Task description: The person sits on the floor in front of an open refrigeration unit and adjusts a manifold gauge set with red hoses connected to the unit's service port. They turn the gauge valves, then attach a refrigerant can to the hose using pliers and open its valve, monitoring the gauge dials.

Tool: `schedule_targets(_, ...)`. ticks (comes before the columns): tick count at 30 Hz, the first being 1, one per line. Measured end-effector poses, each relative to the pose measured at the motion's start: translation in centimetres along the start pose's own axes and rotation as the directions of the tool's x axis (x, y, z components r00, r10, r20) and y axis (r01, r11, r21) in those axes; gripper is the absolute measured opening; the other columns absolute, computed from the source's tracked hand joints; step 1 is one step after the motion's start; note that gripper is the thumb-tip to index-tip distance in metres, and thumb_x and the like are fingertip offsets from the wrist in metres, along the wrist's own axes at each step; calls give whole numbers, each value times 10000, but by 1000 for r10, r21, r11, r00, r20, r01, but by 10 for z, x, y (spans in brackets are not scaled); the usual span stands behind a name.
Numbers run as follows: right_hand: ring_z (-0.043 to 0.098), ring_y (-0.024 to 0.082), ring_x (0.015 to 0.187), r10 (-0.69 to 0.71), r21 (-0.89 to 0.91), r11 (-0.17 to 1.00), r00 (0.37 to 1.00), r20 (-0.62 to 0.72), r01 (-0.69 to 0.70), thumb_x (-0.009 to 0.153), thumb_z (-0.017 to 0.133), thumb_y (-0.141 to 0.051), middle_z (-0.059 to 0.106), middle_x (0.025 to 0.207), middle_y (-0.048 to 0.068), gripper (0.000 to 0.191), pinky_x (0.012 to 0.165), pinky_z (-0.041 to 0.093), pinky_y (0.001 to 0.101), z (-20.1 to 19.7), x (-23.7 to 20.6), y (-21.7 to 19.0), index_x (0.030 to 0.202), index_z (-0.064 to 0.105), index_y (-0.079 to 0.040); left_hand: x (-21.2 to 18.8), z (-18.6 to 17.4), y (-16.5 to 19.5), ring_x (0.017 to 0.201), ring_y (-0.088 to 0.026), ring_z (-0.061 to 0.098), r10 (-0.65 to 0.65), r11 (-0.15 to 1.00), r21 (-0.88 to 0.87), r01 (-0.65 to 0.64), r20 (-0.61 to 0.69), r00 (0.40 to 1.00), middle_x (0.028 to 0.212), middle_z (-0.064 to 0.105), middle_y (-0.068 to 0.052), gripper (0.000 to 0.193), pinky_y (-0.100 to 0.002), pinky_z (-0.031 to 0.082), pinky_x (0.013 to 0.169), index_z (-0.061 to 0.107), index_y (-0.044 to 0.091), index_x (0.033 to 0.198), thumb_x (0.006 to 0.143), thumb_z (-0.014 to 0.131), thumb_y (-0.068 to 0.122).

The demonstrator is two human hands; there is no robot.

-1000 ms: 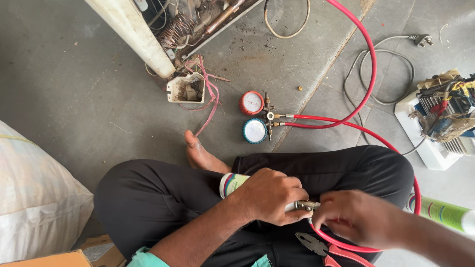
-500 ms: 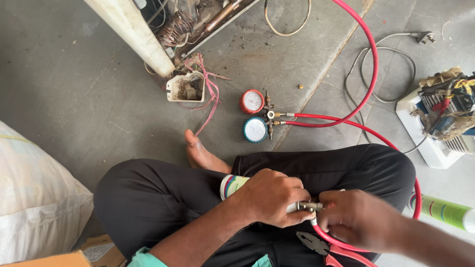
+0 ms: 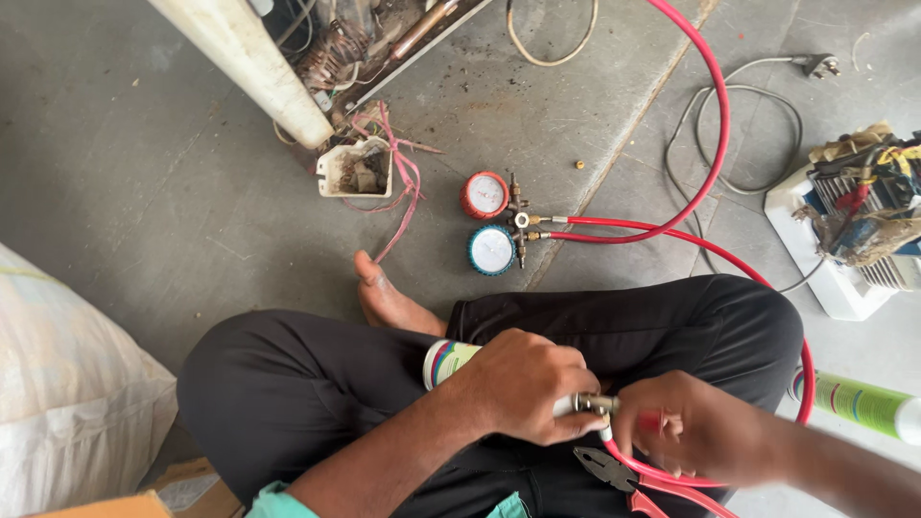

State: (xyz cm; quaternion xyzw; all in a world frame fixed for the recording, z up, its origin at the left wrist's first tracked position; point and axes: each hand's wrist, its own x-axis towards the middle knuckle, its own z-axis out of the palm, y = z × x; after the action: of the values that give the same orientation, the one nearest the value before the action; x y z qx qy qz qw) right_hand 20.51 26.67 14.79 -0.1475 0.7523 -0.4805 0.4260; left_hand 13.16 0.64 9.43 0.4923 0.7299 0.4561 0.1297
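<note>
While the person sits cross-legged on the grey concrete floor (image 3: 144, 192), the left hand (image 3: 523, 384) is wrapped tight around a small refrigerant can (image 3: 449, 362) lying sideways across the lap, its white and striped base sticking out past the knuckles toward the bare foot (image 3: 389, 299). At the can's other end a brass valve fitting (image 3: 593, 404) pokes out between the two hands, and the right hand (image 3: 686, 427) pinches the end of the red hose (image 3: 715, 144) right at that fitting, fingers curled in close. Red-handled pliers (image 3: 624, 477) rest on the black trousers just below the hands. The hose loops away around the right knee and up across the floor to a manifold gauge set (image 3: 499, 223), one red dial and one blue, lying beyond the foot. Near the gauges sits a small white box (image 3: 355, 171) with pink wires spilling out. A green and white can (image 3: 863, 405) lies on the floor at the right, and a white sack (image 3: 67, 384) sits at the left.
</note>
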Motion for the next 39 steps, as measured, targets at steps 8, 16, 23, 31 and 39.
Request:
schedule_targets(8, 582, 133, 632, -160, -421, 901, 981, -106, 101, 857, 672, -146, 556, 850, 24, 369, 533, 496, 304, -1, 3, -5, 1215, 583, -145, 1, -5, -2, 707, -284, 713, 7, 999, 35, -6, -17, 1000, 766, 678, -45, 308, -416, 568, 631, 752, 137, 864, 869, 764, 444)
schedule_targets(16, 411, 104, 464, 469, 753, 595, 882, -40, -281, 1045, 567, -250, 417, 678, -8, 213, 349, 338, 271, 10, 17, -1, 1053, 541, -38, 5, -12, -1, 666, -278, 716, -140, 989, -36, 142, 33, 990, 763, 707, -25, 282, -411, 574, 614, 773, 163, 856, 860, 757, 445)
schedule_targets(23, 503, 118, 514, -330, -730, 630, 942, 60, 266, 1000, 655, -234, 501, 698, -2, 199, 417, 404, 277, -13, 12, -26, 1076, 531, -98, 6, -14, -1, 683, -278, 717, -28, 998, 58, 23, 84, 996, 770, 693, -43, 289, -411, 565, 591, 768, 137, 872, 851, 769, 425)
schedule_targets(31, 556, 149, 504, 207, 391, 906, 975, -79, -161, 970, 721, -182, 528, 707, 26, 296, 423, 412, 286, 2, 14, -5, 1118, 472, -119, 1, -14, 3, 687, -279, 712, -35, 997, 73, 31, 55, 998, 746, 674, -51, 304, -416, 562, 611, 755, 136, 856, 892, 753, 437)
schedule_targets(39, 622, 169, 609, -257, -377, 898, 966, -30, 227, 872, 708, -109, 563, 727, 20, 261, 523, 496, 304, -8, 13, -8, 1042, 520, -167, 3, -15, -1, 688, -277, 709, 3, 1000, 25, -5, 68, 998, 768, 684, -47, 313, -409, 565, 627, 772, 131, 891, 861, 755, 442)
